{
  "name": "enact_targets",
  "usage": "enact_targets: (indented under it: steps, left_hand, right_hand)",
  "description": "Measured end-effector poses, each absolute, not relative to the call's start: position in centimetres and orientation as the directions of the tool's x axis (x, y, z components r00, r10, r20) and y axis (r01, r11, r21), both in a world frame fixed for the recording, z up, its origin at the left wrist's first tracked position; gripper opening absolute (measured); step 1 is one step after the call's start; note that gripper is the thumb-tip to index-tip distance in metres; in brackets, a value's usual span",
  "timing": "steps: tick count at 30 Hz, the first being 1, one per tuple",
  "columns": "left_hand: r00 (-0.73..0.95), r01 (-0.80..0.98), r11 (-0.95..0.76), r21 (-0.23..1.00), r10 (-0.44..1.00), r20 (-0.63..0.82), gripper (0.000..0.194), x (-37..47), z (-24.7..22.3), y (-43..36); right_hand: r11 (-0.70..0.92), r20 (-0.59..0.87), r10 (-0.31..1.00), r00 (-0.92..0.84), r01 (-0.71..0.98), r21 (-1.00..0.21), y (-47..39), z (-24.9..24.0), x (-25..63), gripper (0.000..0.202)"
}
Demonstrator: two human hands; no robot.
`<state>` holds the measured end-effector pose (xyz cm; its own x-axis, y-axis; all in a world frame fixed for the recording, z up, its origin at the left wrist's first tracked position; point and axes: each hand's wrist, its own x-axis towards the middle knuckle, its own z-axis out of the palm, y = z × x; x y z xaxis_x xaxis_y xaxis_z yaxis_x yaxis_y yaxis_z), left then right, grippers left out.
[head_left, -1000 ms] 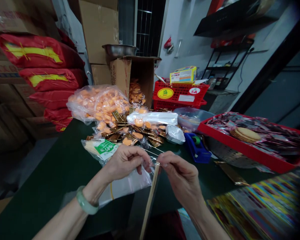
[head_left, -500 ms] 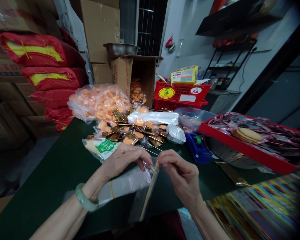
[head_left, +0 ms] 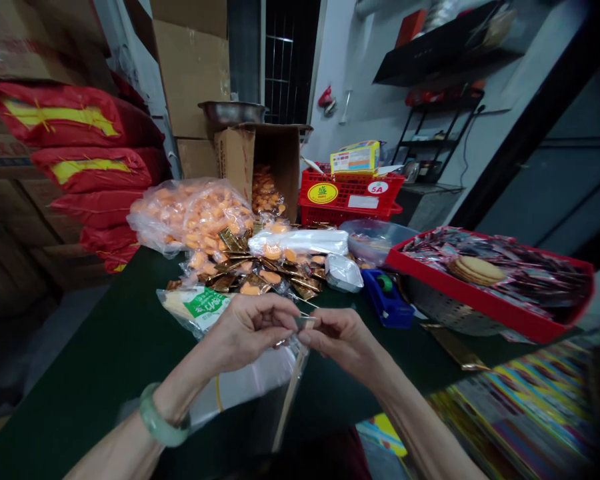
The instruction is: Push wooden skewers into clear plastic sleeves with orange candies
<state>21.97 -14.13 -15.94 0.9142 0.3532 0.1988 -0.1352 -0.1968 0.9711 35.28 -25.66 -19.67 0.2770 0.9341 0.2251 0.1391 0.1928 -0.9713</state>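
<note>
In front of me a narrow clear plastic bag (head_left: 266,417) hangs down with thin wooden sticks (head_left: 290,393) inside. My left hand (head_left: 250,327) pinches the bag's top edge between thumb and fingers; a green bangle circles that wrist. My right hand (head_left: 343,340) is closed on the other side of the same top, its fingertips close to the left ones. Below my left hand lies a stack of flat clear bags (head_left: 253,377) with a yellow band. A packet of sticks with a green label (head_left: 207,303) is just beyond that hand.
Behind my hands are brown-gold sachets (head_left: 235,263), a big bag of orange pieces (head_left: 190,207) and a foil tray (head_left: 344,272). To the right stand a blue tape dispenser (head_left: 387,303) and a red-rimmed bin of sachets (head_left: 485,307). Red baskets (head_left: 350,193) stand at the back.
My right hand has tilted inward and both hands' fingertips have drawn closer at the bag's top. The left fingers now pinch its edge. The view has shifted slightly.
</note>
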Motion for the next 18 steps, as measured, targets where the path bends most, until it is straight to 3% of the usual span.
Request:
enact_targets:
  steps: [3,7,11,14,18]
  left_hand:
    - [0.865,-0.181,-0.08,0.98,0.461,0.198,0.041,22.2,-16.7,-13.6]
    - [0.882,-0.137,-0.095,0.986,0.442,0.165,0.034,22.8,-17.5,-13.6]
    - [0.907,-0.07,-0.28,0.957,0.382,0.178,0.033,23.5,-17.7,-14.2]
    - [0.921,-0.062,-0.324,0.944,0.346,0.18,0.036,23.9,-18.4,-13.6]
    - [0.856,0.025,-0.296,0.955,0.499,0.132,0.035,23.5,-20.1,-11.2]
  right_hand:
    - [0.192,0.252,0.897,0.364,0.194,-0.962,-25.8,-19.6,35.2,0.034]
    - [0.208,0.261,0.844,0.469,0.164,-0.964,-25.8,-20.0,34.7,0.037]
    - [0.208,0.249,0.884,0.396,0.143,-0.968,-25.5,-20.5,34.5,0.039]
    - [0.185,0.231,0.911,0.342,0.163,-0.969,-25.7,-20.2,35.4,0.038]
    - [0.167,0.325,0.806,0.496,0.336,-0.927,-26.4,-17.3,40.0,0.033]
